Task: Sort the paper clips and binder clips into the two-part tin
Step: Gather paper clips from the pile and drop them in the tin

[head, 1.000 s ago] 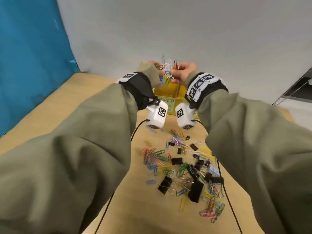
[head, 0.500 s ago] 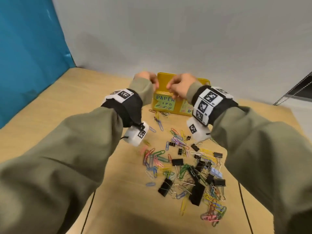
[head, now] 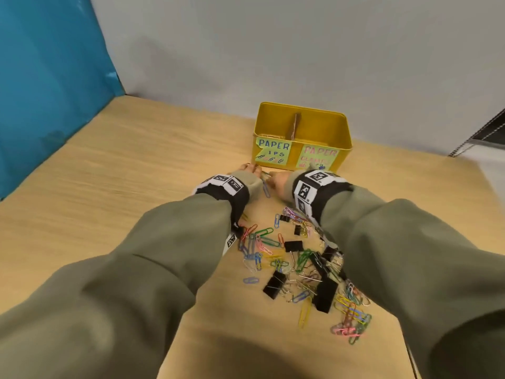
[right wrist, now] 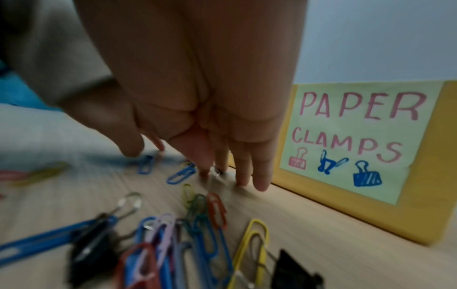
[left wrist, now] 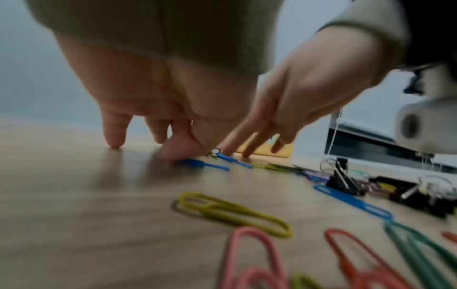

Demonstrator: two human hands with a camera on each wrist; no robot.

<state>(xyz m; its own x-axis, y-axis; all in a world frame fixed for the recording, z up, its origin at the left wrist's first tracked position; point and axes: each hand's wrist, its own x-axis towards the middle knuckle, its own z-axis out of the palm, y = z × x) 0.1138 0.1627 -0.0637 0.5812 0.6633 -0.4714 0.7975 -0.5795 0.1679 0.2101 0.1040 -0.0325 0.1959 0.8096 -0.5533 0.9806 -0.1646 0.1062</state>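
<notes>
Here, both hands, the left hand (head: 250,169) and right hand (head: 277,181), are lowered with fingers extended onto stray paper clips (left wrist: 202,164) on the worktop (head: 123,170) at the tin's (head: 302,124) six o'clock, presumably for gathering, while the mixed pile (head: 303,263) is left behind the wrists.

A pale grey wall (head: 300,45) fills the upper part of the head view. A teal blue panel (head: 49,77) covers the upper left, reaching down to the light wooden desk (head: 114,170), which spreads across the middle. At the right edge, a dark frame with a beaded cord (head: 481,132) shows. Light is soft and even.
</notes>
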